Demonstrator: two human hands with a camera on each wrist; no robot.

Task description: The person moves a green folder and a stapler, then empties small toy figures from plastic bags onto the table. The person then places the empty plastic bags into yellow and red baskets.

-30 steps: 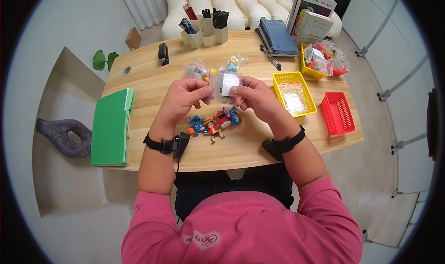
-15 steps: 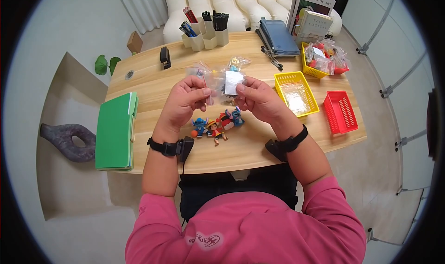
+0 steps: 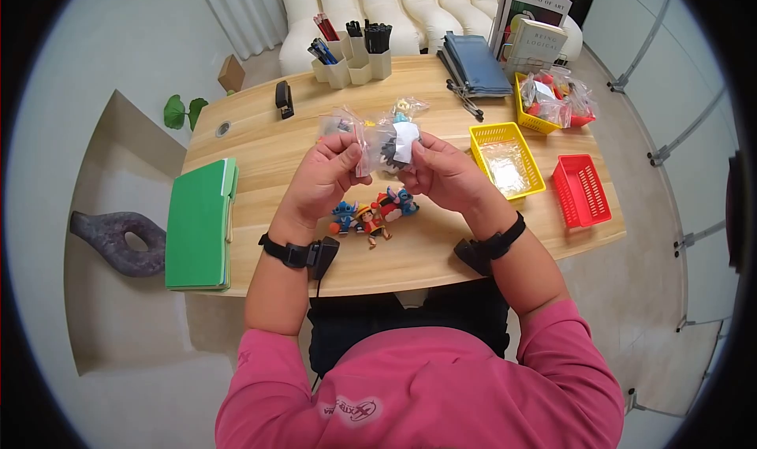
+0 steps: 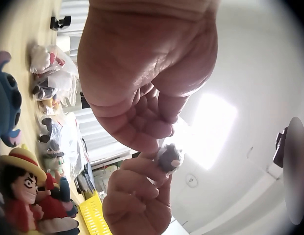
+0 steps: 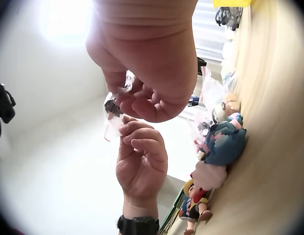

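Note:
Raised over the table, a small clear zip bag [image 3: 378,153] holds something dark and spiky beside a white slip [image 3: 405,141]. My left hand [image 3: 325,169] pinches the bag's zip edge between thumb and fingers. At the opposite end, my right hand [image 3: 443,171] grips the bag near the slip. Under the hands lie several toy figures, among them a blue one [image 3: 344,211] and a straw-hat one [image 3: 369,218]. In the left wrist view, fingers partly hide the bag's dark content [image 4: 167,157]. Behind the bag lie other bagged figures [image 3: 404,107].
To the right are a yellow basket [image 3: 539,179] with clear bags, a red basket [image 3: 597,204], and another yellow basket [image 3: 530,119] full of bagged items. Green folders [image 3: 197,228] lie left. A stapler [image 3: 285,100], pen holder [image 3: 337,74] and blue folders [image 3: 477,67] stand farther back.
The white slip has turned and creased in the bag, and more of the dark item shows. Both hands keep hold; the left has moved a little closer to the right.

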